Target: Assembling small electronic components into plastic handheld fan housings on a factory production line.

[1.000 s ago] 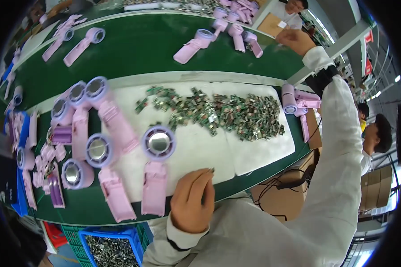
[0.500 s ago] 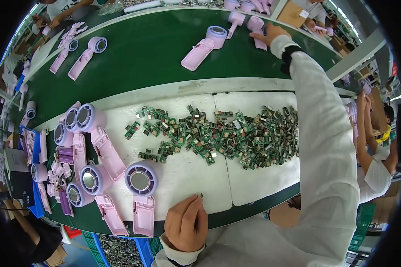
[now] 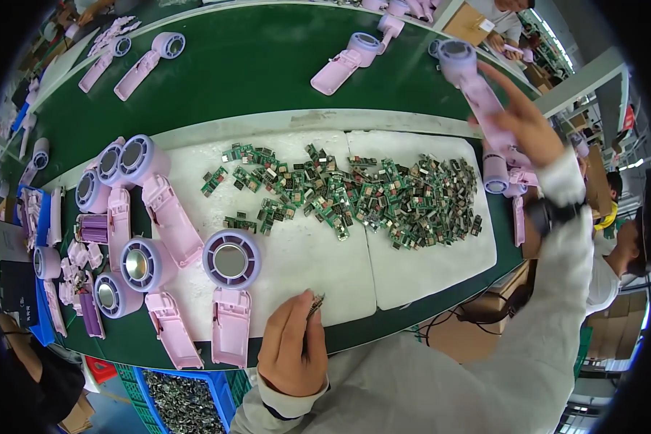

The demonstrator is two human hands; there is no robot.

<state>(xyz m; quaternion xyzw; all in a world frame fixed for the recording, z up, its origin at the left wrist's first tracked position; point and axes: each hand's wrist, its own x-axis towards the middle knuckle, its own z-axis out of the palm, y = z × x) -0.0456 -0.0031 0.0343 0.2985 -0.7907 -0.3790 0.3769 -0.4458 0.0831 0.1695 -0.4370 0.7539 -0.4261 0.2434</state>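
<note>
My left hand [image 3: 293, 347] is closed at the near edge of the white foam sheet, pinching a small circuit board [image 3: 316, 304] between thumb and fingers. At the right, my right hand [image 3: 532, 130] grips a pink handheld fan [image 3: 477, 94], its round head pointing up and away from me; hand and fan are blurred by motion. A spread of green circuit boards [image 3: 405, 202] covers the middle and right of the foam sheet [image 3: 289, 271]. To the left of my left hand lies a pink fan [image 3: 230, 329] with its handle open, head away from me.
More opened fans [image 3: 173, 224] crowd the left side, beside purple cylindrical cells [image 3: 92, 228]. Several fans [image 3: 338, 72] lie on the green belt [image 3: 231, 79] behind a pale rail [image 3: 296, 119]. Below left stands a blue crate [image 3: 220, 398] of small parts. Co-workers sit at the far right.
My right hand has lifted a fan off the belt and brought it right and nearer me. My left hand stays at the near edge, with the board now showing more. The view has shifted slightly.
</note>
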